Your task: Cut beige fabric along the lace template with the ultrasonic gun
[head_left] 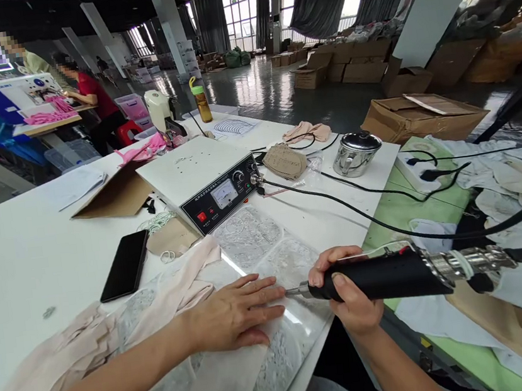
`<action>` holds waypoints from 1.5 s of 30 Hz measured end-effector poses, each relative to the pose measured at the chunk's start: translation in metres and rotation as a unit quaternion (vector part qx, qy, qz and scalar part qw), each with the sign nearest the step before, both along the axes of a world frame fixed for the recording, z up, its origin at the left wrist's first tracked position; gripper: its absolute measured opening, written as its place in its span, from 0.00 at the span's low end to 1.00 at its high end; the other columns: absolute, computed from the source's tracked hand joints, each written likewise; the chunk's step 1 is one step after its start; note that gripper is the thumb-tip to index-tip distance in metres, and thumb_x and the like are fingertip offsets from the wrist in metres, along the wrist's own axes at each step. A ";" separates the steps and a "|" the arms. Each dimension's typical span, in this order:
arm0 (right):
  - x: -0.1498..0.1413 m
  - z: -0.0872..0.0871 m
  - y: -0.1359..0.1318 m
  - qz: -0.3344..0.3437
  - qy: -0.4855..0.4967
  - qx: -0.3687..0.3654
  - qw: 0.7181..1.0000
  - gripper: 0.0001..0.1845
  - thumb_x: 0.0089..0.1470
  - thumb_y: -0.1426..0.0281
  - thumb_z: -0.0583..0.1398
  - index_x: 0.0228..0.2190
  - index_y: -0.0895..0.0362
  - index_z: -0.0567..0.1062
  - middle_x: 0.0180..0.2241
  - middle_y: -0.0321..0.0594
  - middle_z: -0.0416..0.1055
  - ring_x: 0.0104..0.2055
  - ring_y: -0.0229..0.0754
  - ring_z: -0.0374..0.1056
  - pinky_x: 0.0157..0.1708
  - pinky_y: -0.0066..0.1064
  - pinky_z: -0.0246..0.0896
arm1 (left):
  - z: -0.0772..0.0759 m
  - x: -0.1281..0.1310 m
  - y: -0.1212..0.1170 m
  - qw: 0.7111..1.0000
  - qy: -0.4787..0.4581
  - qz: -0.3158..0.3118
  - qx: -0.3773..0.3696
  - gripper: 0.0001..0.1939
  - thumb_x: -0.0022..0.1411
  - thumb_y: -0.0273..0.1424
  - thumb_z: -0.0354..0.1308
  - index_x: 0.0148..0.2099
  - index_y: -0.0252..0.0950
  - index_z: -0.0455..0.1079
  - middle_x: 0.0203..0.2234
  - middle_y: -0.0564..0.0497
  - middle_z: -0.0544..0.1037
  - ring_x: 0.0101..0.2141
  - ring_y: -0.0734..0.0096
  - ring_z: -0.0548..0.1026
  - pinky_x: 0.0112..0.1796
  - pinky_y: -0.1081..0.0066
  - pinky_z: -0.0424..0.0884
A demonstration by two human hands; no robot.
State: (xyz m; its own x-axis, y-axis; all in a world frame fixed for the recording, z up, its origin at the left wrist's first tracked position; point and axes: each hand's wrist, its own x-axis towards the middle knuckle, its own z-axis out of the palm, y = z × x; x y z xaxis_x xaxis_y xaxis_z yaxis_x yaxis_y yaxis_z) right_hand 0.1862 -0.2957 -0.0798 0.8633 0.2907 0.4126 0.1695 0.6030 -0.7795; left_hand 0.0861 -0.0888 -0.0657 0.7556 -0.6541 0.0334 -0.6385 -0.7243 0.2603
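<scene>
My right hand is wrapped round a black handheld ultrasonic tool, which lies almost level with its metal tip pointing left. The tip ends at the fingertips of my left hand. That hand lies flat, fingers stretched, on thin pale pink fabric. Beneath the fabric is a scuffed, clear-topped work board. More folded pink fabric lies to the left, partly under my forearm. A cable runs from the tool's rear; another black cable leads to the control box with a dial and red switch.
A phone lies left of the box on the white table. Behind stand a steel lidded cup, a stack of brown cloth pieces and a bottle. Cables cross to a power strip at right. People work at back left.
</scene>
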 end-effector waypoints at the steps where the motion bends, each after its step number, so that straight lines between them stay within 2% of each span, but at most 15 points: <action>1: 0.000 -0.001 0.000 0.001 0.001 -0.001 1.000 0.06 0.54 0.66 0.61 0.35 0.53 0.69 0.29 0.33 0.67 0.24 0.35 0.65 0.26 0.34 0.64 | -0.001 0.000 0.000 1.000 0.001 -0.004 -0.002 0.23 0.69 0.41 0.55 0.62 0.37 0.63 0.63 0.44 0.61 0.64 0.55 0.57 0.64 0.56 0.51; 6: 0.000 -0.002 -0.001 -0.001 0.014 -0.015 1.000 0.06 0.54 0.67 0.60 0.35 0.53 0.68 0.29 0.34 0.67 0.25 0.36 0.65 0.27 0.34 0.64 | -0.008 -0.002 0.006 1.000 0.000 -0.006 0.003 0.25 0.69 0.42 0.53 0.63 0.36 0.61 0.64 0.44 0.60 0.64 0.55 0.56 0.64 0.54 0.50; 11: 0.000 0.003 -0.001 -0.005 0.020 -0.018 1.000 0.06 0.52 0.67 0.61 0.33 0.54 0.69 0.28 0.33 0.67 0.23 0.35 0.64 0.25 0.33 0.65 | -0.010 -0.005 0.008 1.000 0.002 -0.005 -0.005 0.25 0.70 0.43 0.50 0.63 0.36 0.61 0.63 0.46 0.61 0.65 0.58 0.55 0.65 0.57 0.48; 17: 0.001 0.003 -0.003 -0.012 0.025 -0.035 0.999 0.05 0.51 0.69 0.61 0.32 0.54 0.70 0.27 0.34 0.66 0.23 0.35 0.63 0.25 0.34 0.66 | -0.015 -0.003 0.008 0.999 -0.007 -0.019 -0.041 0.19 0.69 0.40 0.54 0.57 0.37 0.68 0.61 0.47 0.64 0.64 0.60 0.57 0.65 0.60 0.48; 20: 0.002 0.002 -0.003 -0.015 0.022 -0.046 0.999 0.06 0.50 0.69 0.61 0.32 0.54 0.70 0.27 0.34 0.66 0.23 0.35 0.63 0.24 0.35 0.66 | -0.017 -0.002 0.010 0.997 -0.009 -0.034 -0.062 0.15 0.70 0.38 0.52 0.54 0.39 0.70 0.59 0.50 0.68 0.64 0.63 0.58 0.65 0.62 0.48; 23: 0.002 0.004 -0.002 -0.017 0.021 -0.049 0.998 0.06 0.49 0.68 0.61 0.32 0.54 0.70 0.27 0.34 0.66 0.22 0.35 0.63 0.24 0.34 0.65 | -0.016 -0.001 0.011 0.996 -0.015 -0.040 -0.078 0.14 0.71 0.37 0.50 0.52 0.40 0.72 0.56 0.50 0.72 0.63 0.63 0.59 0.64 0.63 0.51; 27: 0.001 0.009 0.000 -0.017 0.018 -0.052 0.998 0.07 0.50 0.67 0.62 0.32 0.54 0.70 0.27 0.33 0.67 0.22 0.34 0.63 0.23 0.33 0.65 | -0.015 -0.001 0.013 0.994 -0.023 -0.037 -0.099 0.12 0.70 0.38 0.52 0.50 0.40 0.72 0.53 0.49 0.75 0.62 0.63 0.62 0.63 0.62 0.53; 32: 0.002 0.009 0.003 -0.014 -0.002 -0.042 0.999 0.07 0.52 0.67 0.62 0.33 0.53 0.69 0.27 0.33 0.68 0.22 0.34 0.64 0.24 0.32 0.65 | -0.015 0.001 0.017 0.996 -0.006 -0.047 -0.077 0.11 0.69 0.38 0.54 0.46 0.40 0.73 0.55 0.49 0.73 0.62 0.63 0.61 0.63 0.62 0.53; 38: 0.003 0.004 0.003 -0.027 -0.002 -0.044 0.999 0.08 0.52 0.65 0.63 0.34 0.54 0.69 0.27 0.33 0.69 0.22 0.36 0.66 0.23 0.33 0.65 | -0.015 0.005 0.022 0.994 -0.046 -0.076 -0.059 0.12 0.69 0.38 0.55 0.42 0.35 0.72 0.56 0.47 0.71 0.62 0.62 0.61 0.64 0.62 0.52; 45: 0.003 0.007 0.004 -0.023 0.000 -0.045 0.999 0.07 0.53 0.66 0.62 0.33 0.54 0.69 0.27 0.33 0.68 0.22 0.36 0.65 0.24 0.34 0.66 | -0.012 0.003 0.020 0.995 -0.050 -0.068 -0.055 0.09 0.68 0.38 0.56 0.41 0.38 0.73 0.55 0.47 0.73 0.62 0.64 0.62 0.64 0.62 0.54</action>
